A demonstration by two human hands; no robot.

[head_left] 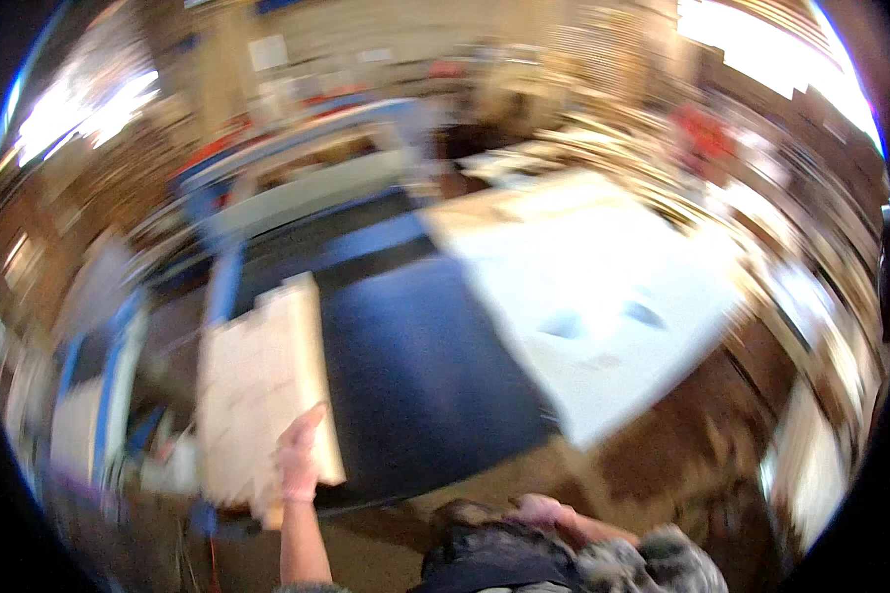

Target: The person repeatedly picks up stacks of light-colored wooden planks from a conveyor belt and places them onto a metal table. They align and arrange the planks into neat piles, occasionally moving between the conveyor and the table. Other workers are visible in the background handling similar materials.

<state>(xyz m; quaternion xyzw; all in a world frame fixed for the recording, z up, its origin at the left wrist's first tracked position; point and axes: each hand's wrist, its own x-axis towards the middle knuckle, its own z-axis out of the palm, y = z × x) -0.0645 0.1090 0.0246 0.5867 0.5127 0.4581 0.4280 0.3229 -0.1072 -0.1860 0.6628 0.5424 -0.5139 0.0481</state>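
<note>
Pale wooden boards [262, 390] lie side by side on the left part of a dark, smooth work table [415, 366], their far ends uneven. My left hand [299, 455] is at the near right end of these boards and seems to touch them. Motion smears its fingers, so its grip is unclear. A short piece of wood sticks out just below that hand. My right hand [542, 511] is low, close to my body and apart from the boards. Its fingers are blurred too, and nothing can be made out in them.
A blue machine frame [307, 133] with a pale crossbar spans the table's far end. To the right lies a large whitish panel [603, 296]. Stacked wood strips [613, 163] are piled behind it. More boards [811, 465] stand along the right side.
</note>
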